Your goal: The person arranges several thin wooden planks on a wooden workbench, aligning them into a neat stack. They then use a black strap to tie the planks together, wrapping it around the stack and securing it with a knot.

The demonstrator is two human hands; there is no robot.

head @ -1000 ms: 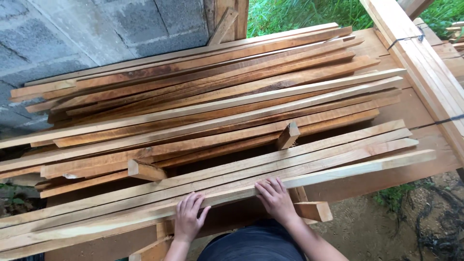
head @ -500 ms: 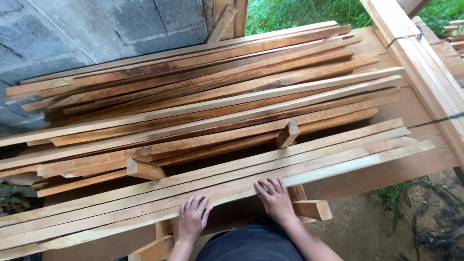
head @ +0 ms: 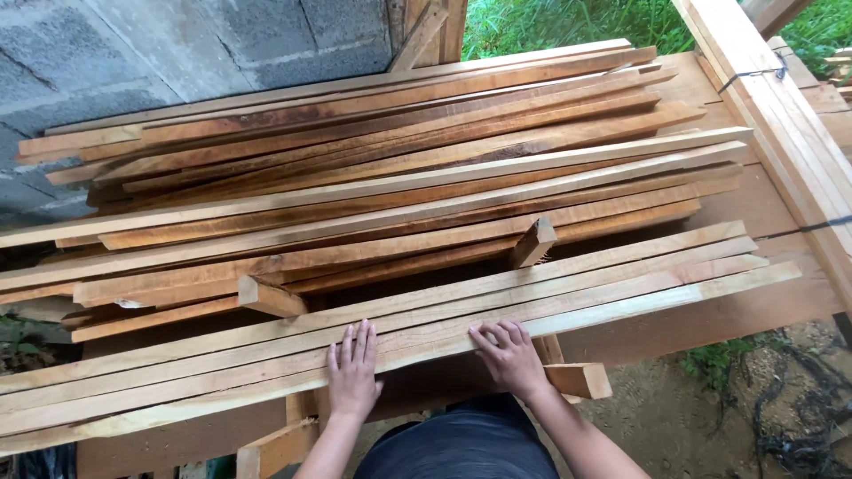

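Observation:
My left hand (head: 353,370) lies flat, fingers together, on the nearest long wooden slats (head: 222,372) at the front of the stack. My right hand (head: 510,355) rests on the same front slats a little to the right, fingers spread over their near edge. These pale slats (head: 621,284) run from lower left to upper right. Behind them lies a big pile of darker reddish slats (head: 399,168). Two short wooden blocks, one (head: 268,298) and another (head: 532,242), stick up between the front slats and the pile.
A grey block wall (head: 133,62) stands at the back left. A thick bundle of pale boards (head: 790,115) with a dark strap runs along the right. Grass (head: 568,22) shows beyond. A short crosspiece (head: 577,380) juts out beside my right wrist, above bare dirt (head: 674,435).
The front slats have slid a little to the right under my hands. Both hands stay pressed on them, shifted slightly upward on the wood.

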